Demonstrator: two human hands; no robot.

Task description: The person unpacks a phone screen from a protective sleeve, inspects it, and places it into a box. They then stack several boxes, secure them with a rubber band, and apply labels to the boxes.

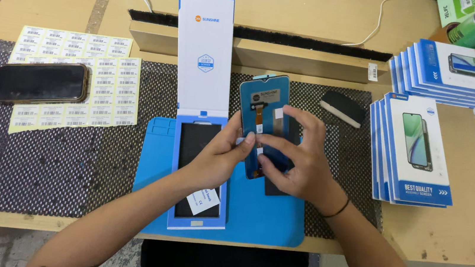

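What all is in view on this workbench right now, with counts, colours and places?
Blue-backed phone screen panel: one, held upright at centre.
Open white-and-blue cardboard box: one, centre-left.
Blue silicone work mat: one, front centre.
Black smartphone: one, left.
Pale yellow label sheets: several, under the smartphone.
White-and-blue screen boxes: two stacks, right.
Black eraser-like block: one, right of centre.
Left hand: fingers on panel.
Right hand: fingers on panel.

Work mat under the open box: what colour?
Plain blue work mat, lying on a dark mesh pad; seen in the head view, the only one.
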